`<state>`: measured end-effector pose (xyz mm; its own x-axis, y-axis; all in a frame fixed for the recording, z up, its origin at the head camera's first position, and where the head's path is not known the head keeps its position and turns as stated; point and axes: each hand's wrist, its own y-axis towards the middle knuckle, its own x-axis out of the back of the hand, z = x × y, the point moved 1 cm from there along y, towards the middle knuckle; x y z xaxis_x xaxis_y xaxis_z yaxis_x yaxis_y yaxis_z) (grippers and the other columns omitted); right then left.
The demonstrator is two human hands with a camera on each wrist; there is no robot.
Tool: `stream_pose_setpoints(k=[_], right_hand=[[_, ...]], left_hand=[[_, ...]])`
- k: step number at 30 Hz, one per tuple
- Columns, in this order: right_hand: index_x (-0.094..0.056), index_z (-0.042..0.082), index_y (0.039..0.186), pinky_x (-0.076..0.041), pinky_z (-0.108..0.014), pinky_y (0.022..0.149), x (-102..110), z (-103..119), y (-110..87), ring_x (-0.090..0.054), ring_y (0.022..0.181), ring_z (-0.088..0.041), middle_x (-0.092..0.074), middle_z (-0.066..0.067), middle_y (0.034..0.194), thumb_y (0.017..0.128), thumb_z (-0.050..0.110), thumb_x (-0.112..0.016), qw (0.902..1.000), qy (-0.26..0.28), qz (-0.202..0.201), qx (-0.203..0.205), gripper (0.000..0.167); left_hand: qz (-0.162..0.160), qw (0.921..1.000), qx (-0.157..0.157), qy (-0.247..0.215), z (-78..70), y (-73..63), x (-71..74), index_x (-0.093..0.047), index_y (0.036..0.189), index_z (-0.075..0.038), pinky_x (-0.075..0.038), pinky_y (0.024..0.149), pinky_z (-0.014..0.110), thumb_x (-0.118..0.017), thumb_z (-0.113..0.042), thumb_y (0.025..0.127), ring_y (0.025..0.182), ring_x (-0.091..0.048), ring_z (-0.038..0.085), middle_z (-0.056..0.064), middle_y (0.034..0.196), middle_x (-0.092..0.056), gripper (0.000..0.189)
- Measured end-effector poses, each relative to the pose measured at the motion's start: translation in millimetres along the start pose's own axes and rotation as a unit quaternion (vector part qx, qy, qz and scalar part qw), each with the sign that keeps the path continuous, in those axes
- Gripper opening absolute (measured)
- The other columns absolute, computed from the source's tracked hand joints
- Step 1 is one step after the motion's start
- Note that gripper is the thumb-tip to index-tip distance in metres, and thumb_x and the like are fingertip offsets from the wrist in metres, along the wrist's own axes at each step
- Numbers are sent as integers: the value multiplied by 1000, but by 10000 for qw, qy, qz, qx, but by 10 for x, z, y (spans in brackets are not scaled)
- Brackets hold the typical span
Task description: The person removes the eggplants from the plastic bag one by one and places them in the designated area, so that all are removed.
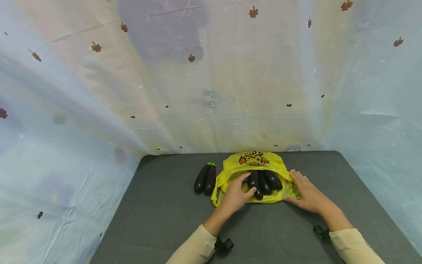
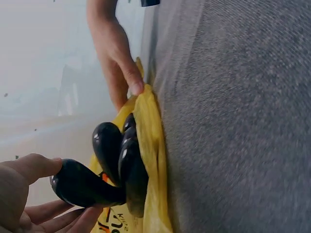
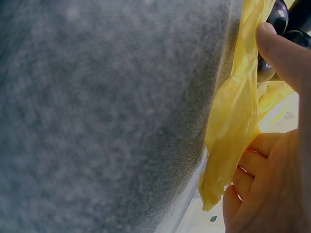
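A yellow plastic bag (image 1: 277, 161) with a printed cartoon lies on the table, its mouth facing me. Inside are several dark eggplants (image 1: 265, 184), partly overlapping. My left hand (image 1: 235, 194) reaches into the mouth and grips one eggplant (image 2: 80, 184) between thumb and fingers; its narrower end points toward the others. At the bag's right side, my right hand (image 1: 308, 196) holds the mouth's edge, with the thumb on the lower rim and the fingers along the side, as the right wrist view shows.
Two eggplants (image 1: 210, 180) with green tops lie side by side on the grey table (image 1: 158, 220), left of the bag. A pale patterned sheet (image 1: 230, 80) hangs behind the table and along its sides. Dark straps (image 1: 224, 245) hang near both sleeves.
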<state>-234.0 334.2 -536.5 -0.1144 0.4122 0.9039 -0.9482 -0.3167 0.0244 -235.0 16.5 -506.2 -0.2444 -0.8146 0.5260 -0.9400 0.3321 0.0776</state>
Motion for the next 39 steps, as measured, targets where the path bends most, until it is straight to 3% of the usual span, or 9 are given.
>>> stream_pose_setpoints(k=[8,18,31,39], right_hand=[[-15,-4,170,-14,-66,129,11,23,0,-16,159,-56,-16,-33,174,97,59,-74,10000,-28,7,-17,113],[-12,-1,171,-11,-64,130,3,15,-7,-15,159,-55,-15,-32,174,98,59,-73,10000,14,-8,-1,113],[-13,-2,171,-13,-65,130,17,27,-5,-16,159,-56,-16,-33,174,98,59,-74,10000,-15,-19,28,113],[-13,-3,171,-12,-65,130,10,18,-5,-16,159,-56,-16,-33,174,98,59,-73,10000,-23,-17,22,113]], left_hand=[[105,9977,-204,-644,65,-55,157,-56,156,-9,-57,108,42,-74,-30,105,135,-64,33,16,151,-61,58],[277,9931,71,-1140,138,-120,343,-59,155,-13,-57,107,45,-73,-34,105,134,-65,32,13,151,-62,57],[301,9945,-102,-995,216,-230,547,-57,157,-12,-56,108,46,-72,-36,106,137,-63,32,13,156,-58,58],[415,9925,-185,-1137,228,-311,670,-56,157,-11,-55,109,45,-73,-32,105,138,-63,32,12,156,-59,59]])
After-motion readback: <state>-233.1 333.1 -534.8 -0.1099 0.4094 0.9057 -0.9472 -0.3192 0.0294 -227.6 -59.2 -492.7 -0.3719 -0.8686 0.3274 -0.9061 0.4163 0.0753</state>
